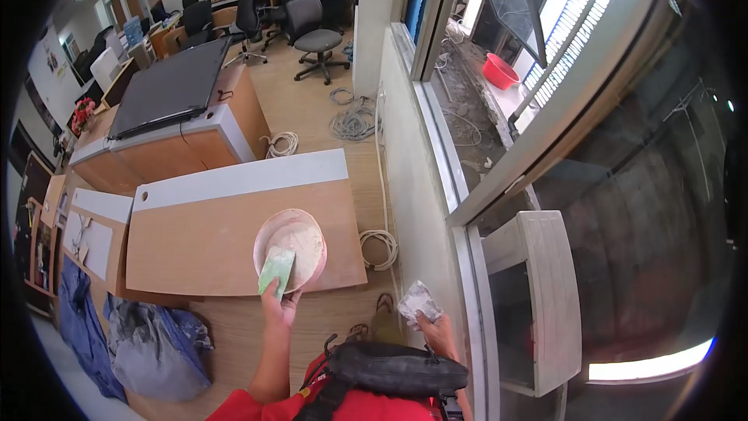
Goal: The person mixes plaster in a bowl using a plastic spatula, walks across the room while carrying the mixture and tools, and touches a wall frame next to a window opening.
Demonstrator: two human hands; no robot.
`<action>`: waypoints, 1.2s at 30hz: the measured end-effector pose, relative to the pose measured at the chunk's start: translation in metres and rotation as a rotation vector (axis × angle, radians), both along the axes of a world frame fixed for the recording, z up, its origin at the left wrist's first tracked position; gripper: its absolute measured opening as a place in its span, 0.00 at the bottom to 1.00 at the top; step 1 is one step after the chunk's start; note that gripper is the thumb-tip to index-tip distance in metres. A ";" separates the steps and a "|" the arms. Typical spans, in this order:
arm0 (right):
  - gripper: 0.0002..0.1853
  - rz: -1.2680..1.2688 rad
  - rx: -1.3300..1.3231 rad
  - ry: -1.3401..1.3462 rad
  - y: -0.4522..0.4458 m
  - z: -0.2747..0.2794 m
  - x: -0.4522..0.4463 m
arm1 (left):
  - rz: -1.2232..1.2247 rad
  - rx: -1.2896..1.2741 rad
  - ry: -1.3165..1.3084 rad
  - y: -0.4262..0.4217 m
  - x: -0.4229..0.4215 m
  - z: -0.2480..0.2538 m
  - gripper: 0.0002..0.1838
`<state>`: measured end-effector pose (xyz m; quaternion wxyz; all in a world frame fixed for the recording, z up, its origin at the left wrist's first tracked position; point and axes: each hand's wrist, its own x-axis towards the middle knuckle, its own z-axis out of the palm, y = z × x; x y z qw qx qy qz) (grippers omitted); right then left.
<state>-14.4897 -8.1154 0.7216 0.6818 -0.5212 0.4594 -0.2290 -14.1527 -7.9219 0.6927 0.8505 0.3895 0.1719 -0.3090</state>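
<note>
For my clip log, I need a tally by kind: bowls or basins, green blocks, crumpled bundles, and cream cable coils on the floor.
Bowls or basins: 2 (pale bowl in left hand, red basin outside)
Green block: 1
Crumpled bundle, right hand: 1
Cream cable coils: 2
Total: 6

A whitish-smeared green tool (277, 267) tilts across the pinkish bowl (266, 228).

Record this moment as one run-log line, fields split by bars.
left hand: holds green slab at near side of bowl | right hand: holds whitish crumpled piece | bowl: pale contents inside
</note>
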 end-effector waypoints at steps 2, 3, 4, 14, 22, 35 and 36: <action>0.12 0.120 0.002 0.047 -0.040 -0.008 0.015 | 0.036 -0.010 0.009 -0.026 0.010 -0.009 0.28; 0.12 0.131 -0.012 0.047 -0.061 -0.012 0.023 | 0.044 -0.015 0.000 -0.038 0.011 -0.009 0.28; 0.12 0.182 0.030 0.056 -0.078 -0.015 0.029 | 0.053 -0.016 -0.009 -0.053 0.013 -0.007 0.28; 0.15 0.380 0.175 0.076 -0.170 -0.026 0.058 | 0.182 -0.059 0.019 -0.146 0.027 -0.001 0.28; 0.16 0.486 0.135 0.113 -0.203 -0.009 0.096 | 0.228 -0.093 0.112 -0.202 0.049 0.007 0.27; 0.14 0.469 0.205 0.038 -0.336 -0.046 0.205 | 0.168 -0.083 0.155 -0.408 0.187 -0.033 0.27; 0.15 0.478 0.206 0.054 -0.355 -0.046 0.221 | 0.161 -0.088 0.153 -0.433 0.211 -0.035 0.27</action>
